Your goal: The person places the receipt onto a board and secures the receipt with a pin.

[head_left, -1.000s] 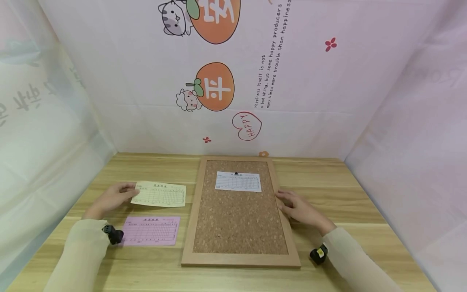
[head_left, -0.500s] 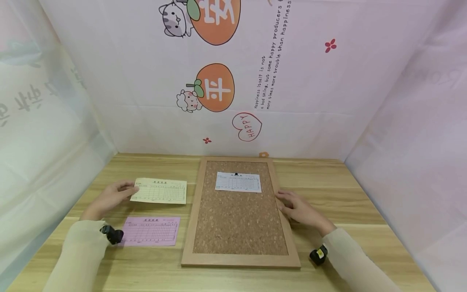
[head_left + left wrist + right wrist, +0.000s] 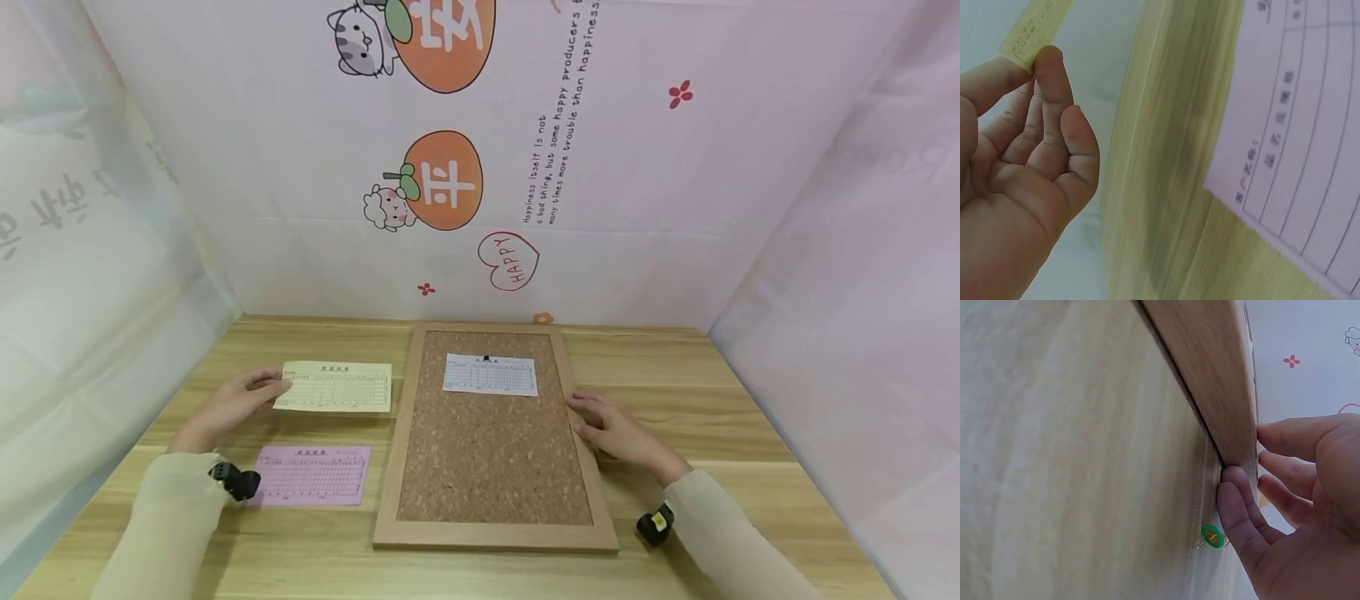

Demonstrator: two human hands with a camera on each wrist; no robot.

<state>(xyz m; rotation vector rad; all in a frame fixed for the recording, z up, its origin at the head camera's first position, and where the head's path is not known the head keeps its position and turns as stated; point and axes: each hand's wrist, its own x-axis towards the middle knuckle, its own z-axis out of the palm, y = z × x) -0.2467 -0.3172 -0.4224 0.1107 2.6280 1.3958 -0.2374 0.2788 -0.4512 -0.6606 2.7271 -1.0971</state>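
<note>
My left hand [image 3: 228, 408] pinches the left end of a pale yellow printed slip [image 3: 337, 387] between thumb and fingertip, raised at a tilt over the table. Just below it on the table lies a pink printed slip [image 3: 318, 475], partly covered by the wrist camera. A cork board [image 3: 495, 450] in a wooden frame lies in the middle, with a white slip [image 3: 490, 374] fixed near its top by a small black pin [image 3: 486, 357]. My right hand [image 3: 618, 429] rests its fingertips against the frame's right edge; in the right wrist view the fingers meet the wood [image 3: 1216, 369].
In the right wrist view, a round green piece with gold-coloured pins [image 3: 1212, 536] sits beside the right fingertips, by a clear edge. A printed white cloth [image 3: 600, 167] hangs behind the wood-grain table [image 3: 682, 350], with pale cloth at both sides.
The left hand has lifted the yellow slip slightly, turned its face more toward the head camera and shifted it a little right. The right hand, board and pink slip stay in place.
</note>
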